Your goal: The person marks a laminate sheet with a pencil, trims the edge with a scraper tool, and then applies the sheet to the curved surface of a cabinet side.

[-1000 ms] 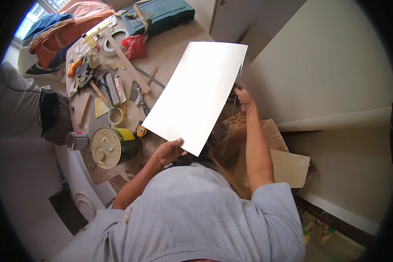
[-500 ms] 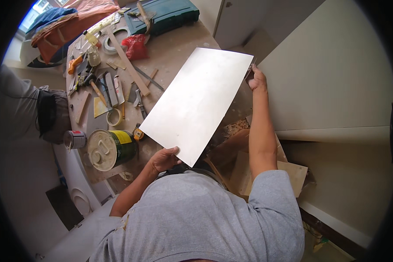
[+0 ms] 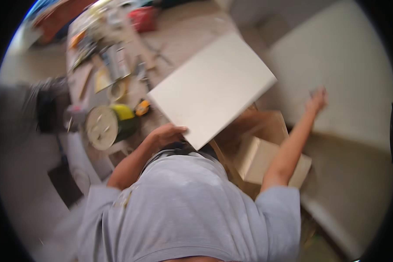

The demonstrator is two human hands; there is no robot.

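My left hand [image 3: 170,132] grips the near corner of a white rectangular sheet [image 3: 212,89], its thumb lying on top. The sheet is held tilted over the worktable's front right. My right hand [image 3: 317,99] is off the sheet, out to the right in front of a pale panel [image 3: 336,65]. Its fingers are smeared by motion; a small dark shape shows at them, which I cannot make out. Below the sheet and right arm is an open wooden box [image 3: 268,124] with a light board [image 3: 253,159] in it. A tape measure [image 3: 142,108] lies left of the sheet.
The cluttered worktable [image 3: 201,24] holds a large can [image 3: 102,127], a masking tape roll [image 3: 117,91], wood strips [image 3: 84,83], several tools and a red bag [image 3: 142,19]. A dark bag [image 3: 50,111] is at the left. Orange cloth [image 3: 52,22] lies at the back left.
My right hand has let go of the sheet's right edge and moved out to the right and down. The sheet has turned clockwise in my left hand. The whole view is now blurred.
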